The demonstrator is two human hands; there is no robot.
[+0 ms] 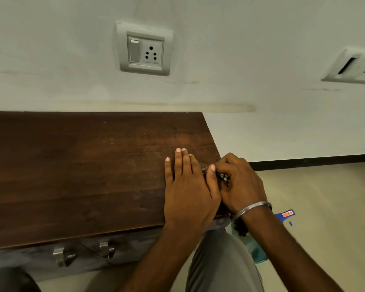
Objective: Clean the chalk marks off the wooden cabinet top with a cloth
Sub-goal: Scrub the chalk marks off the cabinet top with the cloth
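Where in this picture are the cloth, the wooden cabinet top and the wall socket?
cloth (pixel 223 180): head view, its exposed patterned patch.
cabinet top (pixel 72 165): head view, bare wood left of centre.
wall socket (pixel 151 54): head view, face between pin holes.

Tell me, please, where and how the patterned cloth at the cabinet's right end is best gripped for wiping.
Grip the cloth at its bunched middle, from above, as the right hand does with fingers curled over it. It lies wadded on the cabinet top near the right edge, so a top-down hold probably presses it flat. A loose end seems to hang off the front; gather it in.
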